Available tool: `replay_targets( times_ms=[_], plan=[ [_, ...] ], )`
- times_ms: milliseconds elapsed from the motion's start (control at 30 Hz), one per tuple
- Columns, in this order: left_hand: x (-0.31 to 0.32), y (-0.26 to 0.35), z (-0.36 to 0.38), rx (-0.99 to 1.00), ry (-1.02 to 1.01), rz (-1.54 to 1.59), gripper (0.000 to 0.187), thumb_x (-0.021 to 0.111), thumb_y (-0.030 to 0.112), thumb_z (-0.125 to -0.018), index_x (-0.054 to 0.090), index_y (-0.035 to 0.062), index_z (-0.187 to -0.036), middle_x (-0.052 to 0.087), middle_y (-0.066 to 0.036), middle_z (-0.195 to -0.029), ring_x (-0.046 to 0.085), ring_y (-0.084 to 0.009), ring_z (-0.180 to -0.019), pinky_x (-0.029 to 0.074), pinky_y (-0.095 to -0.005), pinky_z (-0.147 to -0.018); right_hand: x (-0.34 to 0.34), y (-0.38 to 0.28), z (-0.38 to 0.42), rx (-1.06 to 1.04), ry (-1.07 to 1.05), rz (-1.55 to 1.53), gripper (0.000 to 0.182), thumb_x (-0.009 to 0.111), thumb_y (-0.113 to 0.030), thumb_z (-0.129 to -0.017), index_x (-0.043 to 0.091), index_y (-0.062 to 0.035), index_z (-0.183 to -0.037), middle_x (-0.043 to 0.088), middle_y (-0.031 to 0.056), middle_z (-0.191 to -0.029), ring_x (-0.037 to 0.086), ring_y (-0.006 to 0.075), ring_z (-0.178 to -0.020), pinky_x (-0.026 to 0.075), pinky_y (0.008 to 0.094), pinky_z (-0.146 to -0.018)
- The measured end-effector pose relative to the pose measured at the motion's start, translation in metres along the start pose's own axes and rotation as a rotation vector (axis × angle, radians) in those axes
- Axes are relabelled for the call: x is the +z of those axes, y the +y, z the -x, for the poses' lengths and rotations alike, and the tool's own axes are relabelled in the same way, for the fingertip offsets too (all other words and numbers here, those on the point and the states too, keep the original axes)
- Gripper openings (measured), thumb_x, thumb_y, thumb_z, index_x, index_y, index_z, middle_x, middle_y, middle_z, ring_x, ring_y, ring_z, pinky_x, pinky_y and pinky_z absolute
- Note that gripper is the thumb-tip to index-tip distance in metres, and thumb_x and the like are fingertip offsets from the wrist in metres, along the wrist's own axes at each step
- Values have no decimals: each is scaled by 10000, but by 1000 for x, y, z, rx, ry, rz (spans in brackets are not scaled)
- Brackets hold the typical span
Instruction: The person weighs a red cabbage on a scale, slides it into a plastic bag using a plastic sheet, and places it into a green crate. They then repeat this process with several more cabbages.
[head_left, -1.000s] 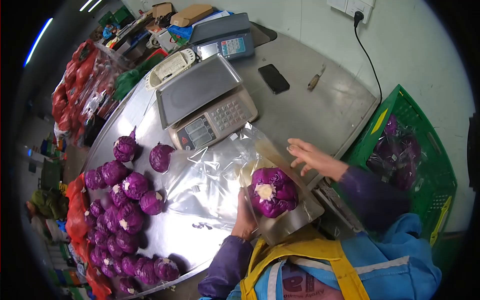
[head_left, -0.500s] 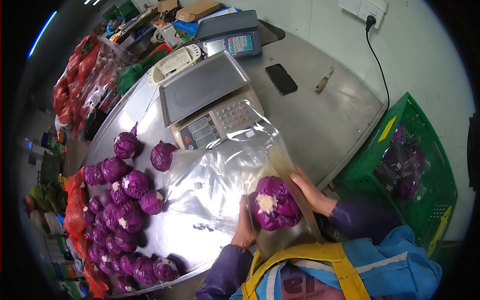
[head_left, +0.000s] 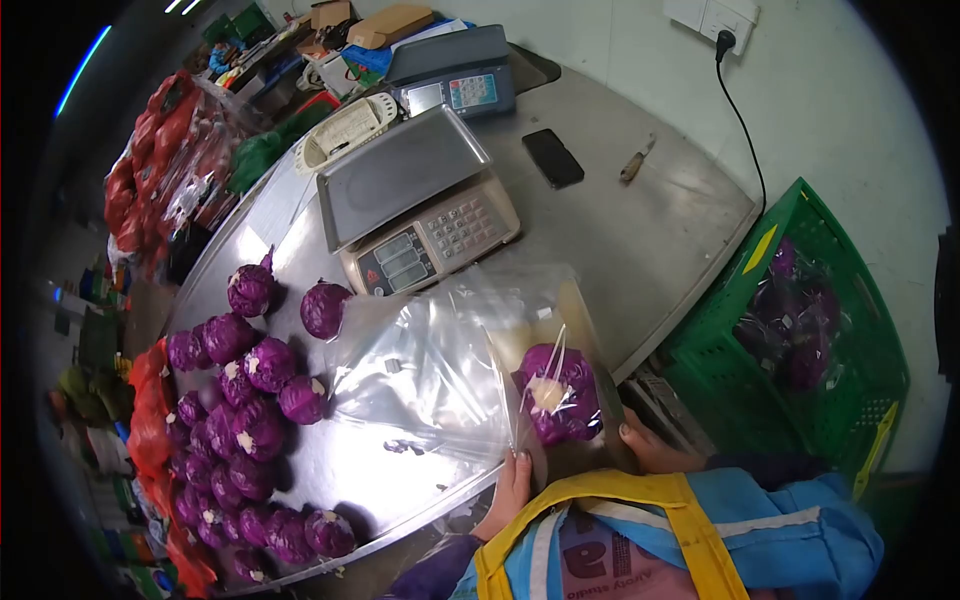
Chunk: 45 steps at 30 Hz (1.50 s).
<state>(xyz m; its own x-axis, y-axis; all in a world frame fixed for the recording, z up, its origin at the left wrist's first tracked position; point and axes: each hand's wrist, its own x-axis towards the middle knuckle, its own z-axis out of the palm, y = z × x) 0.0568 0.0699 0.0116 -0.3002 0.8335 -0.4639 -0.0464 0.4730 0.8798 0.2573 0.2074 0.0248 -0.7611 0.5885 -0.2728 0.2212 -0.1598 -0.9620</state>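
One red cabbage [head_left: 572, 412], its pale cut stem facing up, sits under clear film in a plastic bag [head_left: 530, 312] at the table's front edge. My left hand [head_left: 508, 492] is closed at the bag's near left edge, fingertips just left of the cabbage. On the other side, my right hand [head_left: 655, 447] grips the bag's right edge with curled fingers; part of it is hidden. More clear plastic bags [head_left: 420, 375] lie flat to the left. Several loose red cabbages [head_left: 258, 432] cover the left of the table.
A weighing scale [head_left: 430, 245] with a metal pan stands beyond the bags, with a second scale [head_left: 455, 75] behind it. A phone [head_left: 552, 158] and a small knife [head_left: 633, 167] lie on the metal table [head_left: 640, 260]. At right, a green crate [head_left: 868, 340] holds bagged cabbages.
Both hands have moved down toward my body, and the cabbage has shifted slightly right and nearer. Film now stretches across its top. The right hand has slid lower along the bag.
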Motion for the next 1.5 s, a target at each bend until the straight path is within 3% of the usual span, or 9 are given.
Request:
replay_targets(
  times_ms=[100, 133, 267, 633, 800, 900, 1300, 1400, 1500],
  plan=[
    [-2, 19, -4, 100, 136, -276, 342, 354, 270, -950, 503, -29, -1022, 563, -298, -828, 559, -442, -779, 433, -462, -670, -6, -43, -6, 162, -8, 177, 421, 373, -257, -939, 341, 16, -1258, 501, 209, -1168, 465, 259, -1143, 354, 336, -934],
    [-6, 25, -11, 143, 153, -456, 310, 366, 248, -943, 519, -21, -955, 556, -287, -756, 546, -453, -714, 422, -484, -623, -2, -40, -13, 35, 153, 338, 316, 410, -245, -930, 452, 27, -1085, 605, 183, -863, 621, 249, -808, 469, 337, -720],
    [-22, 33, -35, 348, 196, -731, 256, 408, 186, -910, 549, 10, -788, 548, -220, -614, 548, -402, -572, 413, -484, -536, -4, -33, -47, 9, 231, 181, 273, 412, -198, -936, 486, 48, -840, 550, 124, -604, 566, 192, -457, 442, 275, -453],
    [-47, 111, -86, 207, 197, -263, 369, 330, 219, -880, 566, -19, -725, 562, -136, -577, 582, -240, -462, 440, -341, -480, -14, -85, -115, -40, 217, 10, 260, 425, -175, -927, 458, -17, -723, 471, 9, -556, 476, 92, -455, 374, 236, -395],
    [-43, 96, -88, 259, 173, -351, 366, 338, 230, -883, 571, -9, -734, 585, -144, -614, 588, -240, -461, 461, -341, -510, -9, -73, -115, -35, 331, 93, 297, 548, -234, -872, 404, 8, -967, 519, 69, -702, 518, 119, -494, 439, 252, -389],
    [-37, 61, -82, 230, 148, -536, 343, 339, 230, -883, 581, 26, -750, 588, -144, -597, 597, -276, -521, 462, -384, -572, -8, -31, -107, 128, 295, 179, 565, 632, -302, -808, 314, 39, -1128, 536, 172, -896, 572, 184, -558, 487, 289, -396],
    [-51, 80, -87, 209, 284, -411, 244, 432, 208, -859, 577, 14, -830, 590, -191, -681, 581, -358, -639, 431, -441, -590, -24, -51, -128, -406, 394, 604, 169, 495, -94, -843, 507, 22, -721, 516, 247, -667, 513, 446, -641, 397, 433, -520],
    [-77, 124, -76, 607, 518, -166, 333, 415, 243, -890, 562, -33, -777, 544, -95, -617, 496, -164, -548, 387, -308, -540, -26, -147, -114, -150, 165, 157, 248, 487, -151, -864, 514, 10, -678, 498, 75, -526, 522, 182, -474, 384, 320, -466],
    [-86, 206, -40, 396, 178, 420, 272, 428, 197, -896, 477, 48, -673, 483, -35, -600, 439, -110, -513, 344, -234, -503, -22, -209, -107, -173, 126, 43, 238, 476, -165, -869, 537, -26, -686, 494, -30, -606, 453, 57, -497, 365, 220, -449]
  ],
)
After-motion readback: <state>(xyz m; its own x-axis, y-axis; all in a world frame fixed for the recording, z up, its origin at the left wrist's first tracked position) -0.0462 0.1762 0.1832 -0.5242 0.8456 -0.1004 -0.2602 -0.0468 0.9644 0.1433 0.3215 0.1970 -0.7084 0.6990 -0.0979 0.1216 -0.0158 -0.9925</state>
